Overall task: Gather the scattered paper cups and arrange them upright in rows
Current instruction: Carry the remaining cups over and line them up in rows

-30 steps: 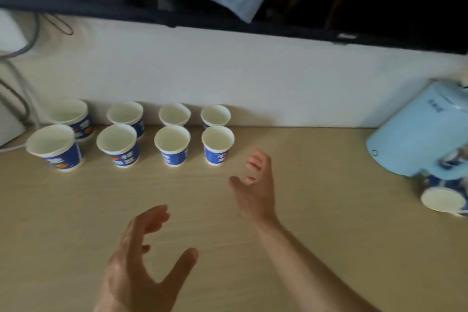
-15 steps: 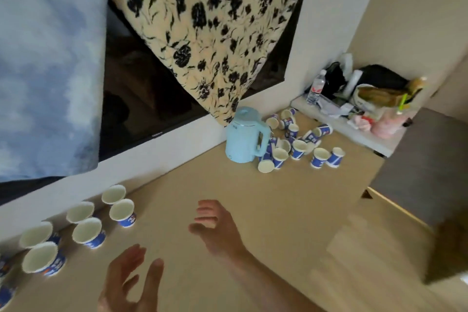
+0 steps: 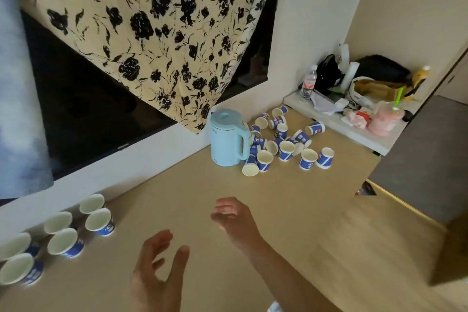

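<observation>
Counting six upright cups (image 3: pixel 95 221) at the near left of the tan tabletop (image 3: pixel 177 185), set mouth-up in two rows along the white wall, blue print on the sides, the nearest pair partly cut off by the left edge. Finding the scattered cups (image 3: pixel 286 149) well apart from those, at the far right, heaped just beside a pale blue kettle (image 3: pixel 226 139): some upright, many tipped on their sides, a few touching the kettle's handle side, one lying at the near end of the heap with its white mouth showing.

Holding nothing in either hand. Over bare tabletop between the rows and the heap, the right hand (image 3: pixel 236 220), fingers loosely curled and slightly blurred, forearm running back toward the near right. Nearer and to its left, the left hand (image 3: pixel 157 273), fingers straight and spread wide, thumb out to the right, near the rows but touching no cup.

Behind the kettle, a cream cloth with black flowers (image 3: pixel 152 33) hanging over a dark screen (image 3: pixel 88 109); down the left edge, a blurred pale blue cloth (image 3: pixel 17 83). Past the heap at the far right, a white ledge (image 3: pixel 354 132) crowded with a water bottle (image 3: pixel 308 83), a black bag (image 3: pixel 379 68) and a pink drink (image 3: pixel 385 119) with a green straw.
</observation>
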Demonstrator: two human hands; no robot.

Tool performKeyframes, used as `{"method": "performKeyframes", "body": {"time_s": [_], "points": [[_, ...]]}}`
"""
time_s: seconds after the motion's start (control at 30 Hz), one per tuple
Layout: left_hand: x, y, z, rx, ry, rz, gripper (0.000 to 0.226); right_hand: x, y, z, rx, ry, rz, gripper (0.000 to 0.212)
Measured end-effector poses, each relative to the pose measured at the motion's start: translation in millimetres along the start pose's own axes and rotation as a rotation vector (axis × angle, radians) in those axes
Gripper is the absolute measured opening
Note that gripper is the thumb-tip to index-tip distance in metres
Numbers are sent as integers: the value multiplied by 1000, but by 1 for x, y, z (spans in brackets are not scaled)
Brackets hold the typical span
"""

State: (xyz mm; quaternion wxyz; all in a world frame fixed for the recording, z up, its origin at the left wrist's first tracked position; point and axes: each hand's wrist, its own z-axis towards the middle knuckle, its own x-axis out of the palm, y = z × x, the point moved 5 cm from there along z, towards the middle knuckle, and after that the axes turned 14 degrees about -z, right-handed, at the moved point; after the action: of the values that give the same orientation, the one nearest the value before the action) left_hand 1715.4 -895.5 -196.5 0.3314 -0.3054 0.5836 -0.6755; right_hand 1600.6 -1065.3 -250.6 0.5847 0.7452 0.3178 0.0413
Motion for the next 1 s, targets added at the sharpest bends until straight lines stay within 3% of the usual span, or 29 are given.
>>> {"method": "performKeyframes", "body": {"time_s": [0.27,0.5,0.67,0.8,1.0], "points": [[147,25,34,-65,-22,116,29,-100,-31,104,18,138,-51,33],[256,39,39,-214,-99,112,24,-203,-59,193,-14,69,-184,48],[307,53,41,-331,-154,101,21,-225,-73,252,-151,-66,-459,66],[329,61,33,-367,-196,113,20,-211,-84,284,-225,-8,-795,92],[331,60,11,-367,-222,182,19,-190,-87,314,-350,74,-1141,106]]}}
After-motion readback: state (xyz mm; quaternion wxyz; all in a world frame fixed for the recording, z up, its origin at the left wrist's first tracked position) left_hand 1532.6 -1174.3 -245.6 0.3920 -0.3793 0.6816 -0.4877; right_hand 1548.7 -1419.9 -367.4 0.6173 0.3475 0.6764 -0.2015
